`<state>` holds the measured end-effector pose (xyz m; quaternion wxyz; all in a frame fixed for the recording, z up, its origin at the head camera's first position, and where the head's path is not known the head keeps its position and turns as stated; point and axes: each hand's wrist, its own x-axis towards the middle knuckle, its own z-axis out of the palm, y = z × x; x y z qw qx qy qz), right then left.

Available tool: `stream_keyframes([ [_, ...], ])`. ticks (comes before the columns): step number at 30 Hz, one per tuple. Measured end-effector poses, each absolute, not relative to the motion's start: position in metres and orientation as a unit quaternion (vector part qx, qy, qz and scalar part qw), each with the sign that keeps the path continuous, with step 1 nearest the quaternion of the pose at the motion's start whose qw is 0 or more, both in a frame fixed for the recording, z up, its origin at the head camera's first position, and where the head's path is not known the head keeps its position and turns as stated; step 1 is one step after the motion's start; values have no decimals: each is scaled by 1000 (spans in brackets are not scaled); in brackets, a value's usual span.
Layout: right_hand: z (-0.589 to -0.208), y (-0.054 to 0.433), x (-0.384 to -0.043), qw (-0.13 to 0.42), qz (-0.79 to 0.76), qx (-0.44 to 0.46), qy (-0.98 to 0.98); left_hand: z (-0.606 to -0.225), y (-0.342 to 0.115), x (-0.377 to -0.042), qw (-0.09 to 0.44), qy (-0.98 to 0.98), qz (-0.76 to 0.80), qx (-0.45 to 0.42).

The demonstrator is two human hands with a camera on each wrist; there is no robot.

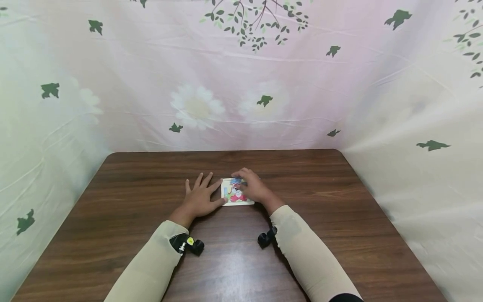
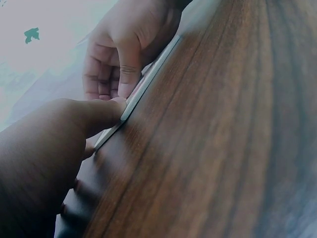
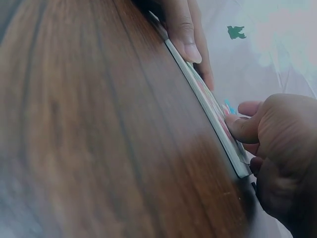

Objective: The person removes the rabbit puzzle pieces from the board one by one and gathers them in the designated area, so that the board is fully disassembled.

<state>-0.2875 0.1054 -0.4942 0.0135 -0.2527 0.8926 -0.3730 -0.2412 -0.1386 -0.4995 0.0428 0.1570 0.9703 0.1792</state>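
A small picture puzzle [image 1: 237, 204] with a pale frame and a colourful cartoon figure lies flat on the wooden table. My left hand [image 1: 200, 201] is at its left side with fingers spread, the thumb resting on its near left edge. From the right, my right hand [image 1: 255, 188] reaches over the puzzle and partly covers the picture. In the right wrist view its thumb and curled fingers pinch a small blue and pink puzzle piece [image 3: 228, 107], raised at a tilt above the board. The piece's full outline is hidden by the fingers.
The brown wooden table [image 1: 151, 184] runs out around both arms. Behind it and at both sides hangs a pale curtain [image 1: 226, 75] printed with leaves, flowers and green birds. A small black camera [image 1: 196, 247] sits on the left wrist, another [image 1: 265, 240] on the right.
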Motion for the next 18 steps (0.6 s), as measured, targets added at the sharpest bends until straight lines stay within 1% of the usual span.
stream_keyframes([
  [9, -496, 107, -289, 2, -384, -216, 898, -499, -138, -241, 41, 971, 180, 154],
  [18, -494, 111, -285, 0, -387, -203, 900, -500, -136, -241, 42, 971, 179, 154],
])
